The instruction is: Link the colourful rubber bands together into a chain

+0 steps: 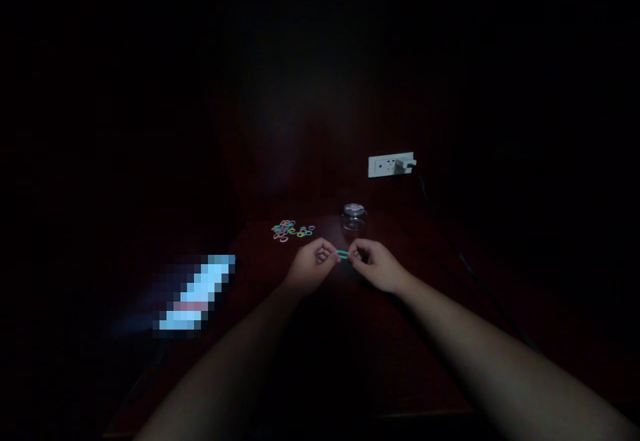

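Note:
A small green band (343, 255) is stretched between my two hands. My left hand (314, 266) pinches its left end, and my right hand (376, 264) pinches its right end. Just beyond my left hand, a loose pile of small coloured bands (284, 229) lies on the dark reddish table (320, 334), with several more bands beside it on the right. A clear jar (354, 218) with a lid on stands beyond my right hand.
On the left lies a bright, pixelated screen-like object (200, 294). A white wall socket (390, 165) with a plug in it sits behind the table, and a dark cable (467, 265) runs down the right side. The surroundings are very dark.

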{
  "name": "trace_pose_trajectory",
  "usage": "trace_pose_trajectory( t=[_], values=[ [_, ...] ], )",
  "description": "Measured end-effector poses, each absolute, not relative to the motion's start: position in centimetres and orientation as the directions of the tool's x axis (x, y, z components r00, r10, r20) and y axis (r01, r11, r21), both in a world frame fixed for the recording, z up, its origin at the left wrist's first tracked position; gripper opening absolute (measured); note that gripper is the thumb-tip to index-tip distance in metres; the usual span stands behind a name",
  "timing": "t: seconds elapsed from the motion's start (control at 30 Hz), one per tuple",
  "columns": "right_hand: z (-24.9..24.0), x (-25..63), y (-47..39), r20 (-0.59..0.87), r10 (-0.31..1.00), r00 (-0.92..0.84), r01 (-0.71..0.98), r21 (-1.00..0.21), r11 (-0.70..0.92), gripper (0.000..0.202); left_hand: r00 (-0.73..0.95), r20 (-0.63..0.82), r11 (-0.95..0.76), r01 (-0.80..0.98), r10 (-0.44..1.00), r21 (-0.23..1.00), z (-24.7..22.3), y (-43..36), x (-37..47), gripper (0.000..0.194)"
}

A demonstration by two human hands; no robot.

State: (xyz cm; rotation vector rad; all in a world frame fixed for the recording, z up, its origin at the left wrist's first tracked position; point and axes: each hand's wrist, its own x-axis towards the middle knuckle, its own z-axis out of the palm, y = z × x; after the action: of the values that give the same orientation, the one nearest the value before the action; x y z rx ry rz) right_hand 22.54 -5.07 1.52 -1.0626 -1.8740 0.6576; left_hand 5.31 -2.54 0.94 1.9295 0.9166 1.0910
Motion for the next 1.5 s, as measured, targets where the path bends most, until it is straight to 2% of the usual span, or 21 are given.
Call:
trace_pose_trajectory(
  t=[0.67,1.07,1.27,1.5],
  values=[
    [1.41,22.3,-5.18,0.406,0.862,-0.302,0.391,-0.772,0.501,0.01,0.396,0.363,-0.463,0.194,0.844,0.865,1.05,-2.78,5.53,0.012],
    [1.29,22.66,-5.29,0.399,0.853,-0.337,0.433,-0.738,0.517,0.014,0.436,0.406,-0.538,0.238,0.803,0.809,1.03,-2.95,5.62,0.012],
    [1.53,22.6,-5.66,0.46,0.84,-0.288,0.474,-0.694,0.542,0.012,0.464,0.425,-0.564,0.216,0.777,0.797,0.82,-3.07,5.81,0.009],
    [1.28,22.65,-5.68,0.45,0.844,-0.291,0.469,-0.702,0.536,0.013,0.475,0.443,-0.597,0.244,0.761,0.764,1.02,-3.28,5.87,0.009]
  ],
)
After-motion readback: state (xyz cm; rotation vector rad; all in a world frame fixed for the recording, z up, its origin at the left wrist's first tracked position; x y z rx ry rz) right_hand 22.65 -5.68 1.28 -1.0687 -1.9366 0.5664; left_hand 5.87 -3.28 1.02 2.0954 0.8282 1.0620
